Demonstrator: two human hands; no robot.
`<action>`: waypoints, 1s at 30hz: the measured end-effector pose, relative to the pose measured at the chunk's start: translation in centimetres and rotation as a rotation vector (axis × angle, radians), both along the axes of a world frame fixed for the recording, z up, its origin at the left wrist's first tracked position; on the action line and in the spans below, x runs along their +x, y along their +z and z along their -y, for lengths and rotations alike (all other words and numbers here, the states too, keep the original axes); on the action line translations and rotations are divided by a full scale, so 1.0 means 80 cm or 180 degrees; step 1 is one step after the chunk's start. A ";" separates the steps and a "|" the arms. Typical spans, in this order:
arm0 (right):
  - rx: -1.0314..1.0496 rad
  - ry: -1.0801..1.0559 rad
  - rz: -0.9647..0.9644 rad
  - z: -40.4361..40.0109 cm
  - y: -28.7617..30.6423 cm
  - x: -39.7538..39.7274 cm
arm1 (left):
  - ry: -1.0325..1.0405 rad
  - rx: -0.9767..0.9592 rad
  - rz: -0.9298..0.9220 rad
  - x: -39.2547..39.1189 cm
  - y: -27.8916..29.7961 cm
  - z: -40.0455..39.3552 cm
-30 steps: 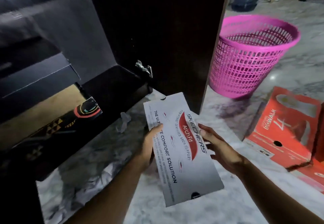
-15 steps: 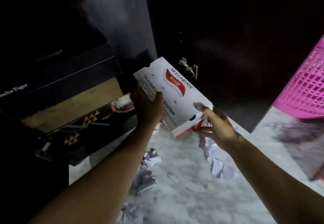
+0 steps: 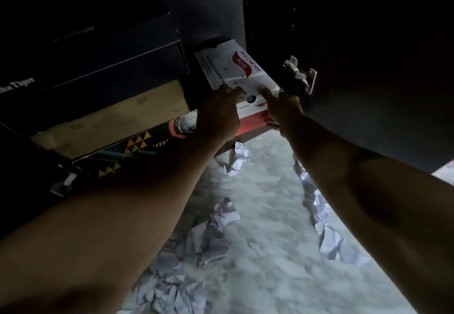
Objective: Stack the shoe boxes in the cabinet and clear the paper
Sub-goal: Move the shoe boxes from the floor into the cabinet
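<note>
A white shoe box (image 3: 231, 67) with a red logo and a red lower edge lies partly inside the dark cabinet, on its bottom shelf. My left hand (image 3: 217, 114) grips its near left corner and my right hand (image 3: 280, 108) holds its near right corner. To its left stands a stack of boxes: a black box (image 3: 103, 63) on top, a tan box (image 3: 110, 119) under it, and a dark patterned box (image 3: 122, 149) at the bottom. Crumpled white paper (image 3: 237, 158) lies on the marble floor in front of the cabinet.
The open cabinet door (image 3: 368, 80) with a metal hinge (image 3: 299, 75) stands close on the right. More crumpled paper (image 3: 324, 220) and paper scraps (image 3: 213, 230) are strewn over the marble floor (image 3: 275, 252) between my arms.
Both hands have carried the white box forward from above the floor into the cabinet's lower shelf. My view has moved closer, and the pink basket has left the frame.
</note>
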State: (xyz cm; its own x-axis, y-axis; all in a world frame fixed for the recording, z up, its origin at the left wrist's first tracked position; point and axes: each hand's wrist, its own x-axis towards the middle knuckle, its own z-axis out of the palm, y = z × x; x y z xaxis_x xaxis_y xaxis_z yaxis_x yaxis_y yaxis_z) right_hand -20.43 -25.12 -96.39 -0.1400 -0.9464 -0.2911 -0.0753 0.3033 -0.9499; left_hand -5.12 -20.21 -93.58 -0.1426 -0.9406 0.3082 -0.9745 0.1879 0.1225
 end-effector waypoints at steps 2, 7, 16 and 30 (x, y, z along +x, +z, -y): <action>-0.0041 0.0038 -0.0128 0.018 -0.002 0.010 | 0.0047 0.0146 -0.0066 0.006 0.001 0.012; 0.0062 0.0045 -0.0252 0.035 -0.002 0.013 | 0.0077 0.0527 -0.0278 0.004 -0.003 0.022; -0.0060 -0.0223 0.0126 -0.055 -0.015 -0.032 | 0.0159 0.0026 -0.0683 -0.034 -0.013 -0.041; -0.0511 -0.1297 -0.1082 -0.389 -0.025 -0.308 | -0.1524 0.0808 -0.1659 -0.295 -0.061 -0.207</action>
State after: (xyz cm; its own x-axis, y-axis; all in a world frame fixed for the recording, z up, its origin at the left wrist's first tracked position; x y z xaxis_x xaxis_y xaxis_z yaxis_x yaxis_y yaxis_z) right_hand -45.06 5.99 -98.39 -0.5651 -0.8247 -0.0223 -0.2925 0.2255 -0.9293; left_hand -28.75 -3.69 -98.42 -0.4489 -0.8636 0.2296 -0.5974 0.4811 0.6417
